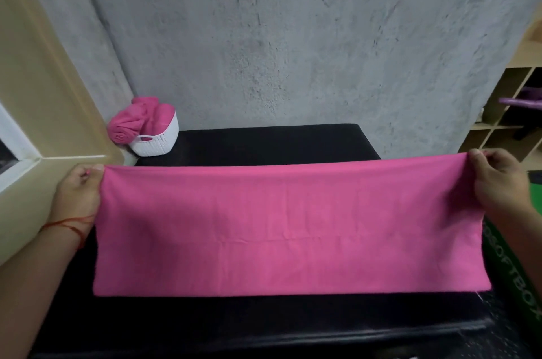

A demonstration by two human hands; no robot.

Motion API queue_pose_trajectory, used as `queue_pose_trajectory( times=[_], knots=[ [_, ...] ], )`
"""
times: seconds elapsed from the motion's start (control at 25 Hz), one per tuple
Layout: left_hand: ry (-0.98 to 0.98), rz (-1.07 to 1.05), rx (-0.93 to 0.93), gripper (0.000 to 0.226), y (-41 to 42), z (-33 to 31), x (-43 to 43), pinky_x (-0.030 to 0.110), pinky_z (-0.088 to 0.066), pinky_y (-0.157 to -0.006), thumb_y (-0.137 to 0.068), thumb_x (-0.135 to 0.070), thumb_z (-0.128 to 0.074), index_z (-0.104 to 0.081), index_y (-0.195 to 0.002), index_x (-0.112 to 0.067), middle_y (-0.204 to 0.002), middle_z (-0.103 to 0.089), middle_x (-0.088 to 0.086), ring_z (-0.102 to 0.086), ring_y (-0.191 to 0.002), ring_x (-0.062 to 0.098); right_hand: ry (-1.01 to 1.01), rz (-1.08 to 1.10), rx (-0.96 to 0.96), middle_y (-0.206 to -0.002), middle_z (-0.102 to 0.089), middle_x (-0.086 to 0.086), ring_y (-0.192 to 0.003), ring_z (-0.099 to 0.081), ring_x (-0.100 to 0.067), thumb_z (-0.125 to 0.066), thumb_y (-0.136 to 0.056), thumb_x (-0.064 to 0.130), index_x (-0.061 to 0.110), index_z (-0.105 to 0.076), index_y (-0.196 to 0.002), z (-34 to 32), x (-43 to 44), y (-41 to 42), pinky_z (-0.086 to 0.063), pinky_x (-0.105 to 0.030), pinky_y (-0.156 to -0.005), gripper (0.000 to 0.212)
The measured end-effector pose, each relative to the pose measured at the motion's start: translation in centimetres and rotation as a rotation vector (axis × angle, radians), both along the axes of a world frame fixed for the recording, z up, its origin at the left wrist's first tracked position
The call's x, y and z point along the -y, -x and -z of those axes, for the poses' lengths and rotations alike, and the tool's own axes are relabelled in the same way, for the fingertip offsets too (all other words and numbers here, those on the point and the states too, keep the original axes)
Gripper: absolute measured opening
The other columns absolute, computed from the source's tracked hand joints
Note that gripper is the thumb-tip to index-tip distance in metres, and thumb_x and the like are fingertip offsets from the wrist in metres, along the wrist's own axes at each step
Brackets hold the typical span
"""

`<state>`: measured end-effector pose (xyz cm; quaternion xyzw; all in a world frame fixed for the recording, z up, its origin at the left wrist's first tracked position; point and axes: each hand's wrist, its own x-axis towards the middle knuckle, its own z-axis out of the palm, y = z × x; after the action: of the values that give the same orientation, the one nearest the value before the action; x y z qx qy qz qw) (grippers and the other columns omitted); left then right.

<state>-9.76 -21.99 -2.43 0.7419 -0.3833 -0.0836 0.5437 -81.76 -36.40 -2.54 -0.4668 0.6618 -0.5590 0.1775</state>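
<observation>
Above the black table (264,141), a pink towel (290,226) hangs stretched, its top corners pinched by the left hand (80,191) and the right hand (495,179). Either pinch slipping would likely drop a corner, and uneven lowering would probably leave creases.

- A rough grey concrete wall (293,36), mottled with dark streaks and scuffs, fills the back of the room.
- A smooth beige wall (38,80) runs along the left and meets the grey one in a shadowed corner.
- Part of a white window frame (11,159) shows at the lower left edge.
- A black padded bench (278,144) stands against the grey wall.
- A light wooden shelf unit (498,124) with open square compartments stands at the right; a purple object (519,102) lies in one of them.
- The light is soft and even.
</observation>
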Motion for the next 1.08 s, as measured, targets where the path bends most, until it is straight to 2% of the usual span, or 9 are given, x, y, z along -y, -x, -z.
queue_pose_trajectory(
  times=[0.08,0.2,0.28,0.4,0.48,0.56,0.68,0.88,1.08],
  knots=[
    [-0.072,-0.005,0.02,0.029,-1.3,1.2,4.2,0.038,-0.044,-0.091,-0.104,-0.033,-0.056,-0.068,-0.112,-0.007,-0.107,-0.069,0.015,-0.062,-0.101,0.027,-0.032,0.001,-0.04,-0.094,-0.07,-0.006,-0.079,-0.062,-0.014,-0.06,-0.105,0.044,0.014,-0.069,-0.106,1.2,4.5,-0.4,-0.042,-0.009,-0.059,0.031],
    [-0.188,0.049,0.111,0.064,-1.6,4.2,10.2,0.042,-0.046,-0.087,-0.087,-0.056,-0.044,-0.072,-0.099,0.0,-0.097,-0.07,0.028,-0.066,-0.095,0.039,-0.122,0.015,-0.173,-0.099,-0.073,-0.013,-0.098,-0.068,-0.034,-0.061,-0.104,0.041,0.012,-0.071,-0.102,4.0,10.4,-1.5,-0.052,-0.037,-0.086,0.03],
    [-0.248,0.067,0.234,0.073,-1.0,7.0,13.6,0.038,-0.035,-0.081,-0.083,-0.051,-0.035,-0.071,-0.092,0.011,-0.093,-0.067,0.035,-0.063,-0.094,0.045,-0.226,0.033,-0.249,-0.104,-0.074,-0.02,-0.1,-0.069,-0.041,-0.062,-0.104,0.038,0.009,-0.075,-0.104,7.8,13.5,-2.9,-0.052,-0.044,-0.088,0.032],
    [-0.354,-0.006,0.27,0.054,-1.5,12.6,16.1,0.044,-0.042,-0.081,-0.093,-0.048,-0.042,-0.069,-0.092,-0.001,-0.099,-0.068,0.033,-0.065,-0.093,0.048,-0.38,0.114,-0.25,-0.111,-0.074,-0.021,-0.099,-0.069,-0.043,-0.06,-0.103,0.042,0.011,-0.074,-0.111,13.6,15.6,-4.6,-0.055,-0.048,-0.087,0.035],
    [-0.366,-0.095,0.237,0.03,-2.4,15.0,16.7,0.048,-0.047,-0.084,-0.103,-0.037,-0.055,-0.066,-0.1,-0.01,-0.104,-0.068,0.029,-0.065,-0.097,0.048,-0.399,0.197,-0.243,-0.116,-0.072,-0.02,-0.107,-0.067,-0.045,-0.056,-0.101,0.046,0.014,-0.07,-0.118,15.3,15.5,-5.0,-0.054,-0.053,-0.093,0.039],
    [-0.366,-0.135,0.25,0.02,-2.8,16.2,17.1,0.049,-0.048,-0.087,-0.104,-0.03,-0.057,-0.064,-0.102,-0.011,-0.105,-0.067,0.027,-0.064,-0.099,0.048,-0.382,0.252,-0.249,-0.12,-0.07,-0.021,-0.111,-0.065,-0.047,-0.052,-0.098,0.046,0.017,-0.066,-0.123,15.6,15.3,-5.5,-0.052,-0.056,-0.096,0.041],
    [-0.368,-0.141,0.263,0.019,-2.5,16.3,17.4,0.05,-0.049,-0.086,-0.104,-0.03,-0.057,-0.061,-0.103,-0.011,-0.104,-0.067,0.027,-0.064,-0.099,0.049,-0.364,0.267,-0.254,-0.122,-0.069,-0.023,-0.112,-0.064,-0.049,-0.051,-0.092,0.037,0.022,-0.059,-0.127,15.3,14.6,-6.3,-0.05,-0.058,-0.099,0.039],
    [-0.393,-0.12,0.275,0.018,-1.7,15.6,17.0,0.049,-0.048,-0.081,-0.104,-0.031,-0.056,-0.057,-0.099,-0.014,-0.096,-0.066,0.025,-0.064,-0.092,0.047,-0.355,0.208,-0.36,-0.121,-0.067,-0.026,-0.108,-0.064,-0.054,-0.046,-0.098,0.029,0.029,-0.045,-0.131,14.6,14.0,-7.6,-0.051,-0.063,-0.097,0.033],
    [-0.314,-0.148,0.232,0.028,-1.5,13.6,16.6,0.05,-0.05,-0.083,-0.101,-0.042,-0.052,-0.059,-0.096,-0.015,-0.093,-0.066,0.02,-0.064,-0.089,0.043,-0.284,0.227,-0.365,-0.113,-0.068,-0.021,-0.1,-0.066,-0.05,-0.044,-0.096,0.023,0.032,-0.047,-0.114,12.3,12.7,-7.7,-0.053,-0.058,-0.09,0.021]
  ],
)
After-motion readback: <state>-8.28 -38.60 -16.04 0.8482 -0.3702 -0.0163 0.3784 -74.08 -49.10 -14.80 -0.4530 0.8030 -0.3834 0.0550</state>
